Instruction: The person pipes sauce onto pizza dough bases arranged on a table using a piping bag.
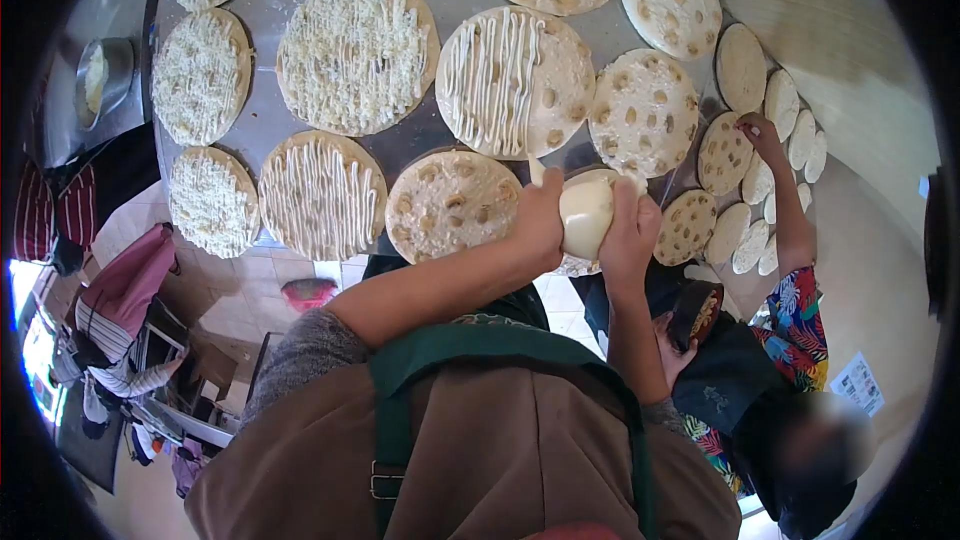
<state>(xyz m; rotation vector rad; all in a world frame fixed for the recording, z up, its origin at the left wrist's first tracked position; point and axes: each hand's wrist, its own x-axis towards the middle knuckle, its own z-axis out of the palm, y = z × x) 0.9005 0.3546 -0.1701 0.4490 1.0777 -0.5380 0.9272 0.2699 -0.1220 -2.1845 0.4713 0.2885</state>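
Observation:
A plump piping bag (586,216) filled with pale cream-coloured sauce is squeezed between my two hands. My left hand (540,218) closes around its lower, tip end, and my right hand (630,230) grips the other side. The bag's tip points at the near edge of a round flatbread (566,90) topped with brown pieces. Zigzag lines of sauce (492,80) cover that bread's left half. Just below my hands' level, a bread with brown pieces (440,202) lies partly behind my left hand. Another topped round (645,115) sits beyond my right hand.
Sauce-striped bread (322,195) and rounds with white shreds (357,58) lie on the metal table (265,40). A metal pot (106,80) stands at left. At right, a co-worker's hand (764,137) reaches over a bread (724,155); their other hand holds a bowl (695,314).

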